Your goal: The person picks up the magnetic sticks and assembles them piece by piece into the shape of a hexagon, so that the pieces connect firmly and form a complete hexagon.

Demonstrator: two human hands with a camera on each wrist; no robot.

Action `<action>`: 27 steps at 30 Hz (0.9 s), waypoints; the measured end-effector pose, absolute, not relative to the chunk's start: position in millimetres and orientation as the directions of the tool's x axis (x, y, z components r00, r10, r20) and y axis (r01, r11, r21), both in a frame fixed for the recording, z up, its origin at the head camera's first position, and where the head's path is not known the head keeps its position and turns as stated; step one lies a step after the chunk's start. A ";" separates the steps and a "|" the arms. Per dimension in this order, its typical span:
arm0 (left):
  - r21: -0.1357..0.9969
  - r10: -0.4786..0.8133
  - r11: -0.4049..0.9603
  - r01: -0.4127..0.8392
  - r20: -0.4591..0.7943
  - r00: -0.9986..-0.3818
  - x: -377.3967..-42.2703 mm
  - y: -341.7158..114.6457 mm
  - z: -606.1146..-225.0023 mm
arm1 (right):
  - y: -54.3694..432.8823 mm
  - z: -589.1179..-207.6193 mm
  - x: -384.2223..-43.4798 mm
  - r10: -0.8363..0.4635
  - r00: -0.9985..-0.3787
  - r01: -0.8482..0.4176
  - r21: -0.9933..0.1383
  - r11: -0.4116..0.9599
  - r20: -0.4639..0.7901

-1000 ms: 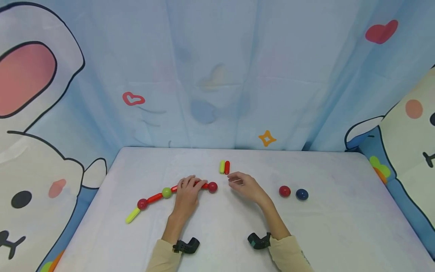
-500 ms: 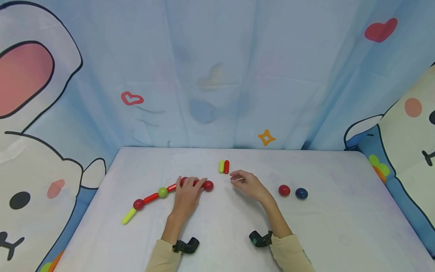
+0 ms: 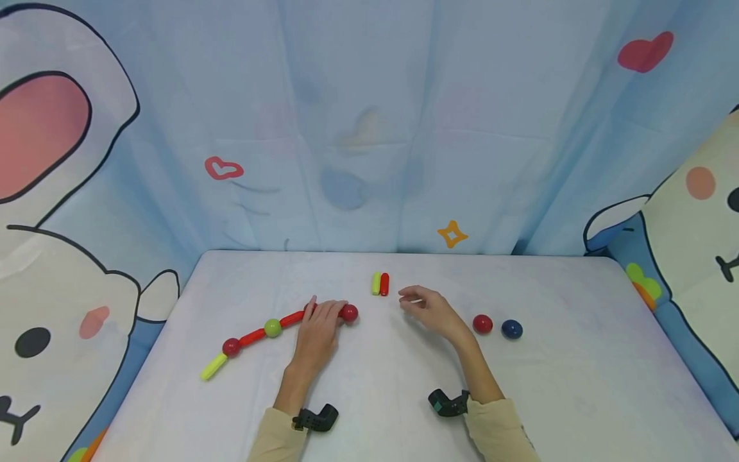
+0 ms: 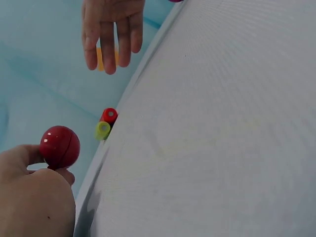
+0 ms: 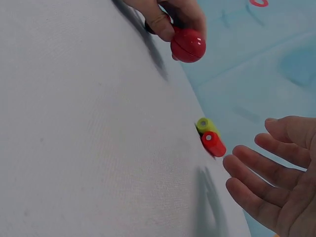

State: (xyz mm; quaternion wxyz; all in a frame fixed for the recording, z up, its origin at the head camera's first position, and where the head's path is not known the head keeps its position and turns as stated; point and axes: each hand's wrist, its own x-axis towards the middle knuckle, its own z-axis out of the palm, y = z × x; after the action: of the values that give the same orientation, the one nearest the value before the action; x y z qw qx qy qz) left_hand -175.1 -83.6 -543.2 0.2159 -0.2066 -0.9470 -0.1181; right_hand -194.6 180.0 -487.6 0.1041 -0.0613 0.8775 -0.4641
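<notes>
My left hand point(image 3: 316, 330) grips a chain of rods and balls near its right end, its fingers hiding part of it. From left to right the chain shows a yellow-green rod point(image 3: 214, 367), a red ball point(image 3: 231, 348), a red rod point(image 3: 251, 337), a green ball point(image 3: 272, 328) and another red rod point(image 3: 292, 318). A red end ball point(image 3: 349, 313) sticks out past the fingers, also seen in the left wrist view point(image 4: 60, 146). Apart from everything, my right hand point(image 3: 432, 312) hovers with loose, extended fingers, holding nothing; its palm faces the chain.
Beyond the hands, a loose yellow-green rod point(image 3: 376, 283) and a red rod point(image 3: 384, 284) stand side by side on the white table point(image 3: 577, 385). Right of my right hand lie a red ball point(image 3: 482, 324) and a blue ball point(image 3: 512, 329). A printed curtain point(image 3: 369, 128) borders the back.
The chain has shifted to the left with my left hand's fingers, its far end swinging left. My right hand has drawn slightly to the right, away from the loose rods.
</notes>
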 end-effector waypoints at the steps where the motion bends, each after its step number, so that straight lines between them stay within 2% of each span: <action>1: 0.137 0.343 0.884 0.446 0.457 -0.821 -175.1 -83.5 -543.3 | 179.8 -487.8 -194.6 -0.205 -0.971 -0.011 -0.827 0.562 -0.126; 12: 0.144 0.428 0.814 0.562 0.505 -0.750 -172.6 -83.1 -540.4 | 180.7 -485.6 -195.0 -0.189 -0.973 0.001 -0.820 0.573 -0.133; 27: 0.209 0.425 0.780 0.589 0.514 -0.745 -172.3 -84.2 -541.8 | 176.5 -488.6 -194.2 -0.245 -0.960 -0.030 -0.816 0.577 -0.139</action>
State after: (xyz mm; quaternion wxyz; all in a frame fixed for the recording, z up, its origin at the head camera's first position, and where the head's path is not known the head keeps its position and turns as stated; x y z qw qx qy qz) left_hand -172.3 -84.2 -541.8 0.2252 -0.2769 -0.9162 -0.1821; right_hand -194.2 176.5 -488.6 0.1189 -0.0781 0.8801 -0.4530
